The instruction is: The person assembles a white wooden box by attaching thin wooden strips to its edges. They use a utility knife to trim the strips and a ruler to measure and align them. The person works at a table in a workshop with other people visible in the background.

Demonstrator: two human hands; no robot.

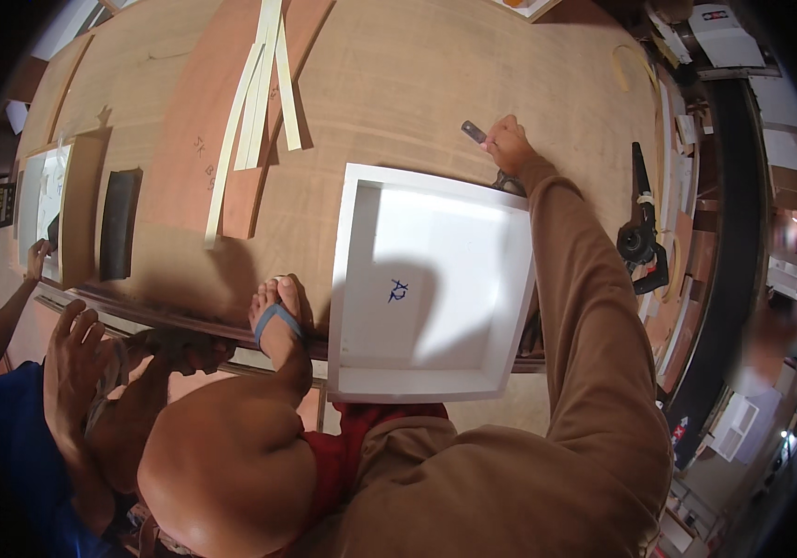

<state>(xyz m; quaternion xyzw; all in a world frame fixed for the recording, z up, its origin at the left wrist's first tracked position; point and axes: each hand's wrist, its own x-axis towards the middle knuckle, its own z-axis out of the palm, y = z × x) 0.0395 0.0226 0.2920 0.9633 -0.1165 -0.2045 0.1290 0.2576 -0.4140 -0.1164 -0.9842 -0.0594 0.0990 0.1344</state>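
My right hand (508, 144) is closed round a dark, narrow tool handle (474, 132), whose blunt end sticks out to the left. The rest of the tool is hidden, so I cannot tell its kind. Close by, a small dark object (508, 182) shows under my wrist at the far right corner of a white tray-like box (346, 251). The box lies with its hollow side up over the table's near edge, with a blue handwritten mark on its bottom. My right sleeve runs along its right side. My left hand is out of view.
A bent bare leg and sandalled foot (279, 321) rest on the table edge, left of the box. Several pale wood strips (254, 112) lie beyond. A person in blue works left at another box (77, 214), near a dark block (118, 223). A black blower-like tool (638, 242) lies right.
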